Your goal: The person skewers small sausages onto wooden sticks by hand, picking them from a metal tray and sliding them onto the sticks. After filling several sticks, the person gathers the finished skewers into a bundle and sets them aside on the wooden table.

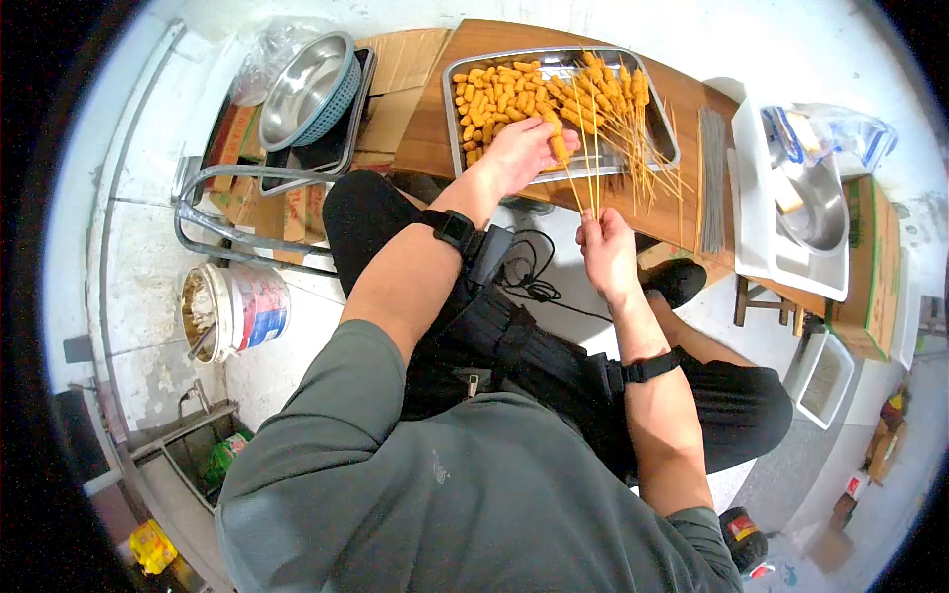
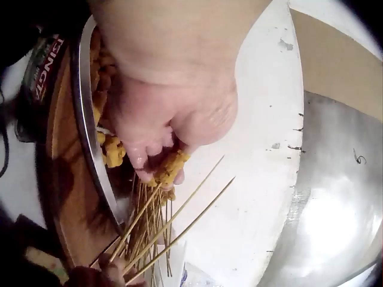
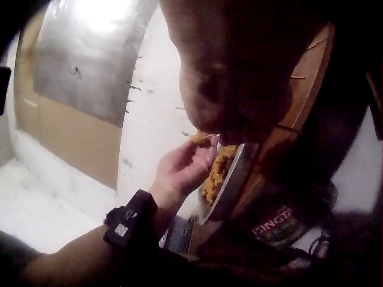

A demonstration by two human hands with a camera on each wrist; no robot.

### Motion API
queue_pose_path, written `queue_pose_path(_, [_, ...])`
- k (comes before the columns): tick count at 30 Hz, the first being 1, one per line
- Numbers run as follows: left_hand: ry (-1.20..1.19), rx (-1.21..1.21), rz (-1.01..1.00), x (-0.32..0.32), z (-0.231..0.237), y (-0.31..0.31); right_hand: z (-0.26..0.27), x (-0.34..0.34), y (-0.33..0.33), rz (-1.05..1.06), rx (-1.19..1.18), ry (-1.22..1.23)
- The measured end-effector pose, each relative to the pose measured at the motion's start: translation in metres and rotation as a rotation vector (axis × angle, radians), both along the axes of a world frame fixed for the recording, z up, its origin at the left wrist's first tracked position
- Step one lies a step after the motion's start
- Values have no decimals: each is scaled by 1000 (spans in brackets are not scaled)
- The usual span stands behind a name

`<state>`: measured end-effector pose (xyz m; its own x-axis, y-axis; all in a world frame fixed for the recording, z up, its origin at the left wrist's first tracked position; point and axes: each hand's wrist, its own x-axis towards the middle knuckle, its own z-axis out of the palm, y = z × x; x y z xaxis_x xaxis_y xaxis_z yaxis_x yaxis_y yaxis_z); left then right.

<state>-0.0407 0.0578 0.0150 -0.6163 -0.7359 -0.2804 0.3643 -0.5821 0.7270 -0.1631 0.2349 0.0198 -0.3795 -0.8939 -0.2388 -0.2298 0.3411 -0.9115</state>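
Observation:
My left hand point(image 1: 529, 153) is at the front edge of a metal tray point(image 1: 465, 148), its fingers and thumb round an orange food piece point(image 1: 560, 148). In the left wrist view, the left hand point(image 2: 173, 113) curls round that orange piece point(image 2: 172, 168), which has a thin stick at its lower end. My right hand point(image 1: 608, 252) pinches several thin sticks point(image 1: 590, 163) near their lower ends, one leading to the held piece and others bare at the top. Loose orange pieces point(image 1: 494, 99) fill the tray's left side; skewered ones point(image 1: 618, 89) lie at its right.
The tray stands on a wooden table point(image 1: 702, 99). At the table's right are a bundle of grey sticks point(image 1: 711, 178) and a white tray point(image 1: 753, 217) with a metal bowl point(image 1: 820, 212). Further left are a steel bowl point(image 1: 306, 89), a metal-framed chair point(image 1: 213, 222) and a bucket point(image 1: 259, 308).

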Motion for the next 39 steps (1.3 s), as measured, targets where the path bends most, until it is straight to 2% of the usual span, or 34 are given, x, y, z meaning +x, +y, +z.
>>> queue_pose_path(5, [-136, -80, -15, -4, 10, -5, 13, -13, -6, -35, 33, -46])
queue_pose_path(7, [-761, -523, -152, 3, 12, -16, 24, -26, -15, -47, -56, 87])
queue_pose_path(8, [-758, -527, -150, 7, 13, -17, 37, -35, -20, -68, -5, 155])
queue_pose_path(11, [-1398, -1142, -396, 21, 14, -16, 66, -62, -40, -66, -14, 409])
queue_pose_path(12, [-1425, -1215, -488, 25, 0, -22, 65, -71, -52, -100, -13, 490])
queue_pose_path(14, [-1435, -1222, -489, 26, 1, -20, 69, -86, -74, -96, 32, 651])
queue_pose_path(18, [-1464, -1158, -558, 20, 12, -12, 62, -101, -102, -41, 104, 668])
queue_pose_path(20, [-1463, -1163, -564, 21, 15, -17, 57, -107, -100, -36, 77, 714])
queue_pose_path(22, [-1496, -1173, -716, 25, 21, -17, 67, -107, -91, -30, 110, 781])
queue_pose_path(23, [-1496, -1170, -718, 26, 20, -18, 73, -105, -86, -28, 112, 780])
queue_pose_path(25, [-1476, -1223, -712, 28, 13, -21, 89, -95, -66, -148, -61, 736])
queue_pose_path(27, [-1467, -1258, -767, 29, 5, -25, 94, -87, -48, -163, -54, 714])
queue_pose_path(30, [-1373, -1416, -801, 29, 14, -21, 97, -60, -21, -226, -87, 423])
queue_pose_path(31, [-1374, -1418, -808, 28, 10, -23, 85, -53, -14, -210, -190, 368])
queue_pose_path(33, [-1439, -1291, -804, 26, 2, -31, 80, -38, 1, -169, -56, 300])
queue_pose_path(34, [-1443, -1291, -810, 26, 3, -31, 60, -35, 4, -160, -74, 236])
queue_pose_path(35, [-1331, -1163, -576, 28, 5, -32, 40, -32, 8, -152, -92, 172])
queue_pose_path(36, [-1208, -1031, -349, 29, 6, -35, 54, -19, 13, -99, -129, 232])
queue_pose_path(37, [-1209, -1036, -351, 30, 2, -42, 42, -19, 15, -41, -29, 208])
queue_pose_path(39, [-763, -431, -104, 36, -10, -54, 16, -16, 16, -7, -14, 92])
